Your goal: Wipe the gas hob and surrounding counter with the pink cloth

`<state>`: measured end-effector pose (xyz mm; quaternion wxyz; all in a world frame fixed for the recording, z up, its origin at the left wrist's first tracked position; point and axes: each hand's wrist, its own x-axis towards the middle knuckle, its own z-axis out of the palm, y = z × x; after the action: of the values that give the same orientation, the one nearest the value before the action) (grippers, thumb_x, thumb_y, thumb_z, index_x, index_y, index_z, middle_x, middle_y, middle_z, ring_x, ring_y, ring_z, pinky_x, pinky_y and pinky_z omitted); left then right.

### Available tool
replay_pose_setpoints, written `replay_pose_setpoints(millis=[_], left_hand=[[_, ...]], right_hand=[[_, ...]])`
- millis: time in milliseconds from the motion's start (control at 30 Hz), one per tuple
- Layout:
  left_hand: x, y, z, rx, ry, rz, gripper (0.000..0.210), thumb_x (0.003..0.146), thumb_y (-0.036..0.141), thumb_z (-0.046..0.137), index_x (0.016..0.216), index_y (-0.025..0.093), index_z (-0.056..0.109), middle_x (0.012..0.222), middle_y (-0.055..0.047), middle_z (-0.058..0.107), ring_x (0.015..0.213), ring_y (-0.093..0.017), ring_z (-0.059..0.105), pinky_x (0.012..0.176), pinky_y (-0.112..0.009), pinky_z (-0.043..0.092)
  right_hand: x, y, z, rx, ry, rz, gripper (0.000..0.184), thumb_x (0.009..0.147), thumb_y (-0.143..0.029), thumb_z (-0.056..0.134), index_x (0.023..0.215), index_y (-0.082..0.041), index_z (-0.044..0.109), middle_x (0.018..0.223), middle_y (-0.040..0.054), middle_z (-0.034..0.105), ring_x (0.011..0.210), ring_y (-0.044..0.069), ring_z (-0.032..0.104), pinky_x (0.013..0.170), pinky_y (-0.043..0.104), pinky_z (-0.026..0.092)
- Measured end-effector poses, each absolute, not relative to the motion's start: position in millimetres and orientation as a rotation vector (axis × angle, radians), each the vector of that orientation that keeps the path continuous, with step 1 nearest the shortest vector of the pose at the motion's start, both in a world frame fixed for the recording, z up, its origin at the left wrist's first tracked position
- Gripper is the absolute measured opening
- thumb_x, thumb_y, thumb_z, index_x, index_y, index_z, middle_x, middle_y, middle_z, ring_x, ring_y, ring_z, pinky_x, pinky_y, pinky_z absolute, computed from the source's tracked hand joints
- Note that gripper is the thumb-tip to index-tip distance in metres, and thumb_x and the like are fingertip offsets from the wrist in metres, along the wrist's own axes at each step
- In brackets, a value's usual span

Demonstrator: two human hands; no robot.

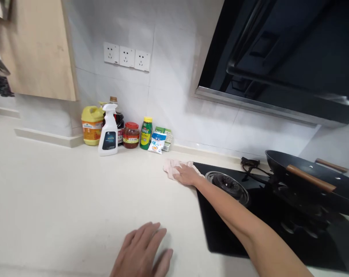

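Note:
A pale pink cloth (170,167) lies bunched on the white countertop (76,200), reaching over the far left corner of the black gas stove (220,234). My right hand (187,174) presses down on it with the fingers holding it, the arm stretched across the stove. Near the front of the counter, my left hand (142,250) is empty, its fingers loosely bent and the thumb apart. Whether its fingertips touch the surface I cannot tell.
Against the wall stand a white spray bottle (108,132), a yellow jug (92,127), a dark sauce bottle (120,123), a red-lidded jar (131,135), a green bottle (146,134) and a white-blue packet (157,143). A wok (304,169) rests on the stove under a black range hood (278,57).

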<state>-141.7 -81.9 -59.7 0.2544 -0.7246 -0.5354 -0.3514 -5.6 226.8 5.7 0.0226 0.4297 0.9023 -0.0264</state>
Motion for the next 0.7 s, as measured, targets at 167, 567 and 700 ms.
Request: replay_pose_setpoints(millis=[167, 567, 700], left_hand=[[-135, -89, -45, -2.019, -1.603, -0.953, 0.025, 0.098, 0.031, 0.053, 0.118, 0.02, 0.064, 0.122, -0.012, 0.068, 0.114, -0.03, 0.062, 0.092, -0.048, 0.048], [-134, -92, -39, -2.07, -1.863, -0.924, 0.045, 0.099, 0.049, 0.05, 0.132, 0.019, 0.061, 0.137, -0.014, 0.061, 0.126, -0.031, 0.054, 0.103, -0.048, 0.042], [-137, -92, -39, -2.132, -1.912, -0.973, 0.047, 0.099, 0.051, 0.047, 0.135, 0.022, 0.06, 0.138, -0.01, 0.062, 0.128, -0.029, 0.054, 0.105, -0.047, 0.042]], right_hand=[[13, 165, 3, 1.259, 2.858, -0.06, 0.072, 0.098, -0.066, 0.03, 0.158, -0.025, 0.03, 0.165, 0.0152, 0.022, 0.149, 0.039, 0.023, 0.119, 0.054, 0.012], [76, -26, -13, 1.076, 3.194, -0.14, 0.057, 0.096, -0.063, 0.047, 0.141, -0.028, 0.053, 0.152, 0.0153, 0.042, 0.138, 0.037, 0.039, 0.11, 0.056, 0.03], [87, -59, -22, 1.169, 3.313, 0.008, 0.027, 0.096, -0.04, 0.057, 0.117, -0.025, 0.061, 0.126, 0.0105, 0.058, 0.114, 0.029, 0.052, 0.098, 0.045, 0.04]])
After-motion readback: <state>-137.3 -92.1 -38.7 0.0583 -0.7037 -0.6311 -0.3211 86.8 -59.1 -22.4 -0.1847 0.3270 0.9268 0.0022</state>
